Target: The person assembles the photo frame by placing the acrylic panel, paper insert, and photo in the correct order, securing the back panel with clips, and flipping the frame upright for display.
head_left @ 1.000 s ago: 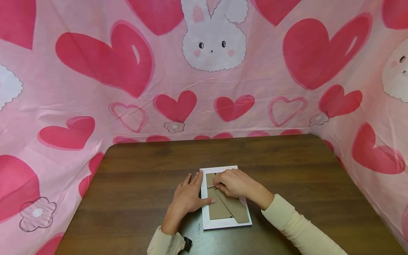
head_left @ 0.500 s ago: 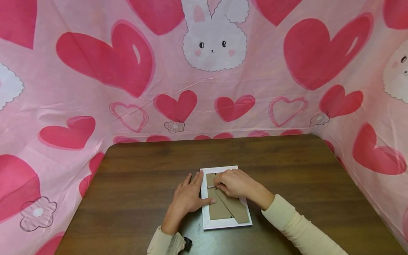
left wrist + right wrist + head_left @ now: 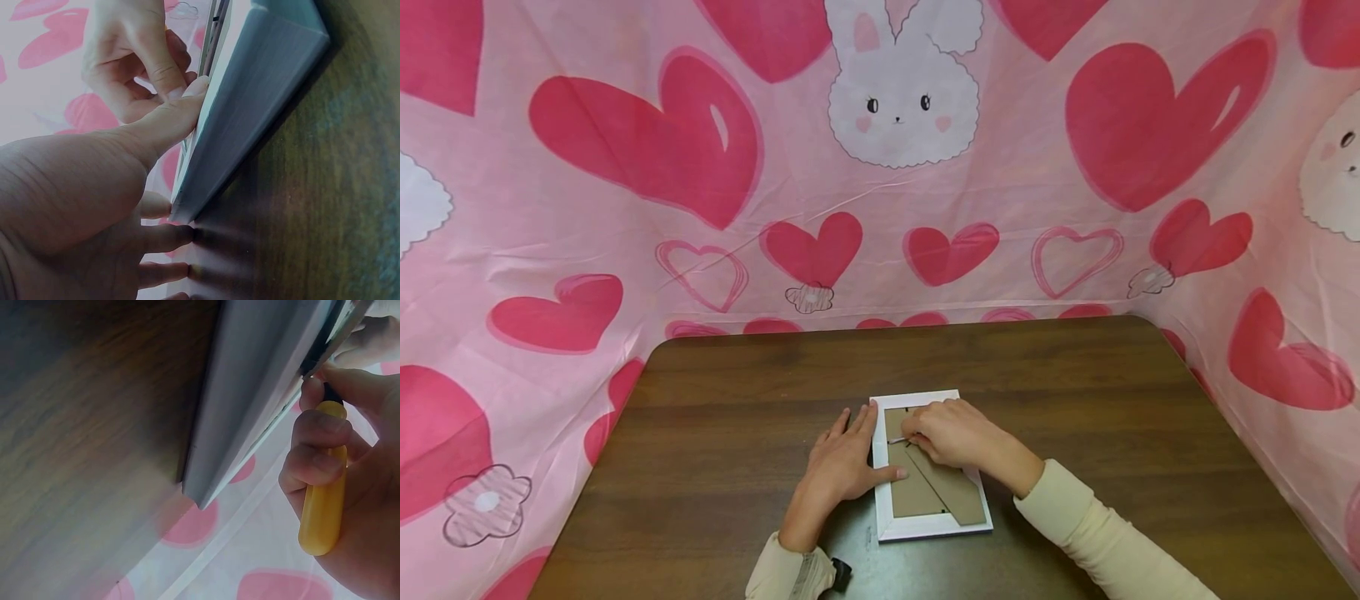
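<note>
A white picture frame [image 3: 917, 526] lies face down on the table, its brown backing board [image 3: 910, 493] with a slanted easel leg [image 3: 958, 493] facing up. My left hand [image 3: 842, 462] steadies the left side; in the left wrist view the thumb presses the frame's top edge and straight fingers reach along its side. My right hand [image 3: 951, 432] is over the upper part of the backing. In the right wrist view its curled fingers grip a slim tool with a yellow handle [image 3: 322, 519] and black collar. A thin silver piece [image 3: 898, 439] shows at the fingertips in the head view.
The brown wooden table [image 3: 737, 400] extends around the frame on all sides. Behind it and to both sides hangs a pink cloth [image 3: 715, 275] with hearts and bunnies. A dark band [image 3: 842, 575] sits at my left wrist.
</note>
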The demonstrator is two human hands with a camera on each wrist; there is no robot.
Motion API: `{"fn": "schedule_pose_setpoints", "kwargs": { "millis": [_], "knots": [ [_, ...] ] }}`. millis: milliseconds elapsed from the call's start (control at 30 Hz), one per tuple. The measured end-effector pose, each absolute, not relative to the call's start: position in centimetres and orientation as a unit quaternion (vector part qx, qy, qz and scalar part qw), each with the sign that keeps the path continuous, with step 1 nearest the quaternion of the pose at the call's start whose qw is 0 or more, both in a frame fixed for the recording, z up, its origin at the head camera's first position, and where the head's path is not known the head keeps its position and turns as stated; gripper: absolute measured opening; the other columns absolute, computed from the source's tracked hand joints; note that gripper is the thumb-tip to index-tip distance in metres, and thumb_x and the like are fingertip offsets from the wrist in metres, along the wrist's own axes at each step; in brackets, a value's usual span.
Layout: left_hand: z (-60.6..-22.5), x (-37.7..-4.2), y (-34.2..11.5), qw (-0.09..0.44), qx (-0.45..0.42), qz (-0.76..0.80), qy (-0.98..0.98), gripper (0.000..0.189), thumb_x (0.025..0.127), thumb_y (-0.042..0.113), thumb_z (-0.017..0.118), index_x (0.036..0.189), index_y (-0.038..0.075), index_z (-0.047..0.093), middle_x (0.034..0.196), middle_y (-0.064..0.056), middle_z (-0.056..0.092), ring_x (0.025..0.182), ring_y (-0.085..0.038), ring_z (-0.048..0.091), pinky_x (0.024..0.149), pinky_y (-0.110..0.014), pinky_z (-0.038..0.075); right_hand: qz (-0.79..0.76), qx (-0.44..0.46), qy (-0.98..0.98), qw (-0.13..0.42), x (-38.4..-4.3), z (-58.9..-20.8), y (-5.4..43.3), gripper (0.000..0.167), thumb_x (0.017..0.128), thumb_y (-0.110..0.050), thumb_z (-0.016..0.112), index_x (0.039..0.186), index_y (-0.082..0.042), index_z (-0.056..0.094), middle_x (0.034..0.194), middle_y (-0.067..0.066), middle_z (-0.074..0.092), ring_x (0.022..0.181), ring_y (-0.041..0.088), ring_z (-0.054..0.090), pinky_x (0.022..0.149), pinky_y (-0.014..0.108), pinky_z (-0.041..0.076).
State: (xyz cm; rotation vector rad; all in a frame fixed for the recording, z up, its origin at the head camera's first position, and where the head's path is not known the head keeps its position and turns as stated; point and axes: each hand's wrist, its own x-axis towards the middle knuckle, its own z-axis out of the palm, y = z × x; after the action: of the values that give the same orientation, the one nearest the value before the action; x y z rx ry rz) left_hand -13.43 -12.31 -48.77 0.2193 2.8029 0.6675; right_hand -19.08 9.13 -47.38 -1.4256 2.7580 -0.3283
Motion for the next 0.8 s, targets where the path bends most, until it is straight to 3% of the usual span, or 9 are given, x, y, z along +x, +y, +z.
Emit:
{"fn": "schedule_pose_setpoints", "kwargs": {
  "millis": [267,567,800],
  "knots": [
    [-48.8,-13.4,-12.3,0.126,0.073,0.228,0.963,0.115,0.083,0.065,0.08,0.168,0.012,0.024,0.173,-0.01,0.032,0.162,-0.041,0.024,0.124,-0.069,0.025,-0.096,-0.461,0.882,-0.005,-19.0,-47.8,9.3,0.019,0.098,-0.013,0.07,0.083,-0.022,0.065,0.073,-0.012,0.056,0.063,0.003,0.041,0.056,0.021,0.034],
    [-48.8,-13.4,-12.3,0.125,0.073,0.222,0.964,0.116,0.082,0.065,0.08,0.168,0.011,0.024,0.173,-0.01,0.032,0.161,-0.042,0.025,0.123,-0.069,0.026,-0.148,-0.461,0.875,0.023,-19.4,-48.6,10.1,0.01,0.1,-0.016,0.071,0.093,-0.021,0.073,0.084,-0.011,0.068,0.073,0.002,0.054,0.071,0.024,0.053],
    [-48.8,-13.5,-12.1,0.121,0.076,0.221,0.965,0.115,0.082,0.065,0.08,0.167,0.01,0.025,0.172,-0.011,0.034,0.161,-0.044,0.026,0.122,-0.071,0.027,-0.162,-0.457,0.874,0.042,-19.5,-48.3,10.4,0.008,0.101,-0.017,0.07,0.095,-0.021,0.074,0.086,-0.011,0.07,0.074,0.003,0.054,0.073,0.025,0.054]
  ]
}}
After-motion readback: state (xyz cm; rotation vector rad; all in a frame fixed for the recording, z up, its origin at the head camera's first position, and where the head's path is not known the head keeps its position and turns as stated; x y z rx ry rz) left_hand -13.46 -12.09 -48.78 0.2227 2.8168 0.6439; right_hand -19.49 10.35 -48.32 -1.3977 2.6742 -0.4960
